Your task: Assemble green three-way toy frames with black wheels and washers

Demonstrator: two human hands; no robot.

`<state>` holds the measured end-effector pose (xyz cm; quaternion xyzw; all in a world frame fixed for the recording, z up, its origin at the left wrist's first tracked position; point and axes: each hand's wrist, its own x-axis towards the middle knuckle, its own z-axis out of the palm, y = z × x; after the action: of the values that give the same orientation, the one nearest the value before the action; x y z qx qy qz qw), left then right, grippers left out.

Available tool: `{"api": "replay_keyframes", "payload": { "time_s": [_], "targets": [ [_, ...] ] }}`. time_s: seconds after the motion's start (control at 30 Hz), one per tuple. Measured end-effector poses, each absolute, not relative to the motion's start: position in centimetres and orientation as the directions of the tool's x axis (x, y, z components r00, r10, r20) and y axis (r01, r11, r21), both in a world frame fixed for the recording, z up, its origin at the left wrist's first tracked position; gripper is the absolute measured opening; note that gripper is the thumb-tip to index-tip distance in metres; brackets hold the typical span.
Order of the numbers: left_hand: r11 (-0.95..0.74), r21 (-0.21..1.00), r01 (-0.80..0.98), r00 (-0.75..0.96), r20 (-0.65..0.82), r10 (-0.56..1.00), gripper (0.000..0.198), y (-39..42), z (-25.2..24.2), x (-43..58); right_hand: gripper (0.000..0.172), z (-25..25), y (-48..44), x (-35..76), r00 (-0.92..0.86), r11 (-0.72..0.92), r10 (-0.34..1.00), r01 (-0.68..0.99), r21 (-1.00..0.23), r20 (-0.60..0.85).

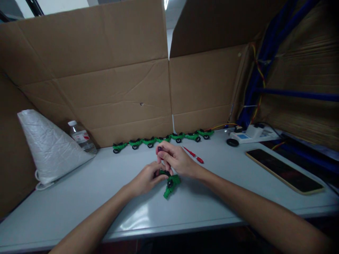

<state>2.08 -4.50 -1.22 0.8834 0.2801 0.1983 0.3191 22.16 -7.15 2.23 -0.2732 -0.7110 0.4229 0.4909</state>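
Note:
My left hand (pixel 147 179) is closed on a green toy vehicle (pixel 173 180) with a dark wheel, low over the table in front of me. Part of the toy is hidden behind the fingers. Just above it, my right hand (pixel 178 160) grips a screwdriver (pixel 159 149) by its dark handle, whose rounded end shows at the fingertips. The screwdriver's tip is hidden by my hands. Beside the right hand, a second screwdriver (pixel 196 157), red and slim, lies on the table.
Several green toy vehicles (pixel 150 141) line the back of the white table (pixel 87 204) along a cardboard wall (pixel 119 88). A white wrapped cone (pixel 50 148) and a bottle (pixel 83 137) stand left. At right are a phone (pixel 284 171), a power strip (pixel 255 134) and a black ring (pixel 232 142).

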Motion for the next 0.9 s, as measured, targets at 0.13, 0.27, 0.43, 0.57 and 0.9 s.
{"api": "replay_keyframes", "payload": {
  "time_s": [0.13, 0.27, 0.43, 0.57, 0.9],
  "targets": [
    [-0.636, 0.682, 0.36, 0.76, 0.181, 0.624, 0.022, -4.5, -1.3, 2.2, 0.021, 2.5, -7.4, 22.1, -0.349, 0.503, 0.81, -0.001, -0.864, 0.471],
    [-0.626, 0.696, 0.352, 0.758, 0.181, 0.627, 0.022, -4.5, -1.4, 2.3, 0.019, 2.5, -7.6, 21.9, -0.329, 0.519, 0.812, 0.034, -0.854, 0.481],
    [-0.612, 0.706, 0.356, 0.757, 0.166, 0.632, 0.021, -4.4, -1.7, 2.4, 0.016, 2.4, -7.9, 21.5, -0.288, 0.56, 0.805, 0.081, -0.825, 0.518],
    [-0.615, 0.705, 0.353, 0.737, 0.196, 0.647, 0.021, -4.3, -1.8, 2.4, 0.016, 2.2, -7.9, 21.2, -0.248, 0.557, 0.815, 0.084, -0.826, 0.525],
    [-0.727, 0.597, 0.34, 0.781, 0.252, 0.572, 0.024, -4.5, -0.9, 2.2, 0.024, 1.6, -6.7, 21.8, -0.225, 0.507, 0.829, -0.082, -0.858, 0.512]
  ]
}}
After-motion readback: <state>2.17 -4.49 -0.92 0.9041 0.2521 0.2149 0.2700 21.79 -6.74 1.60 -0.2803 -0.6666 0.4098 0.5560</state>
